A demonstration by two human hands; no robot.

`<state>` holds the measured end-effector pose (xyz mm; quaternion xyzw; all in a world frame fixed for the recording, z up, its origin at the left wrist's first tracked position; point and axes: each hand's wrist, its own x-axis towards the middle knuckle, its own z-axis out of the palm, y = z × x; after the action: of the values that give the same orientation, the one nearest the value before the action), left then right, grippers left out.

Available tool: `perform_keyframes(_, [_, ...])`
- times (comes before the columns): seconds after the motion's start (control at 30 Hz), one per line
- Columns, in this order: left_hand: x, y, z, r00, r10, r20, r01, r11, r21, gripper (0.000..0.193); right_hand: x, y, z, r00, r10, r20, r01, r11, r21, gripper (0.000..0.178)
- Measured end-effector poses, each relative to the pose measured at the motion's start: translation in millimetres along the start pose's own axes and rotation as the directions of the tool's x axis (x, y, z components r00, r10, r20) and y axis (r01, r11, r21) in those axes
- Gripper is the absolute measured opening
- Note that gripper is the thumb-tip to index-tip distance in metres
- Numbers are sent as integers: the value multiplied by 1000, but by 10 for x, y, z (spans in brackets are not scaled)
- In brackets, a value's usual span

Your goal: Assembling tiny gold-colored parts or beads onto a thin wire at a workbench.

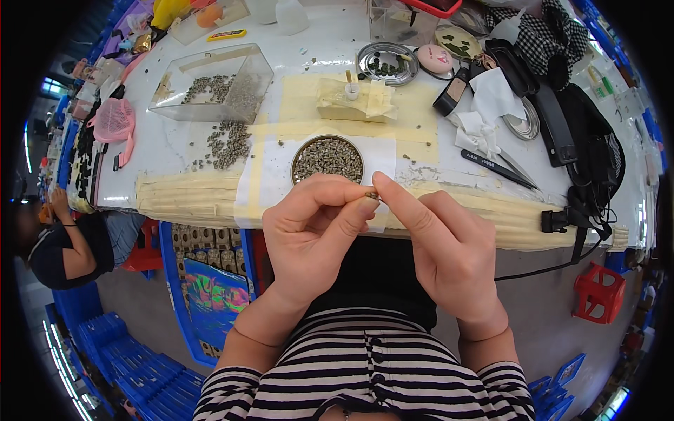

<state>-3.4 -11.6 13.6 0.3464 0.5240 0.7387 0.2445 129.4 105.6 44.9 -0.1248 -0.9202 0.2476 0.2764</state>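
**Both hands pinched on one tiny part at the table edge**

I see a small dark part [372, 195] held right between my two hands, just in front of the table's near edge and just below the round metal dish [328, 158] of grey-green pieces. It is too small for me to tell its shape.

My left hand [316, 231] has thumb and forefinger pressed together on the part, the other fingers curled loosely into the palm. My right hand [449, 245] meets it from the other side, its forefinger [400, 200] stretched out with the tip touching the part; I cannot tell where its thumb sits, and the rest of its fingers are folded under.

Beyond the dish, a loose heap of the same pieces [228, 144] lies on the white table [168, 151], next to a clear plastic box [214, 84] holding more. To the right, well apart, lie dark tweezers [498, 168] and a black strap [583, 210] that hangs over the edge
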Motion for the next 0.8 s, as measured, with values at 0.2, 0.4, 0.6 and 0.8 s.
perform_keyframes(0.2, [-16,3,66,999,-24,-43,20,996,-86,11,-28,9,82,994,-57,-97,50,996,-78,62])
perform_keyframes(0.4, [-17,-13,43,999,-29,-13,27,990,-141,11,-5,24,55,999,4,-46,0,995,96,59])
perform_keyframes(0.6, [-14,22,48,988,-156,-1,150,949,-276,10,2,34,10,1000,17,1,-17,993,119,59])
perform_keyframes(0.8, [-7,4,36,964,-261,44,253,858,-447,13,-15,60,49,999,39,-11,-36,980,197,50])
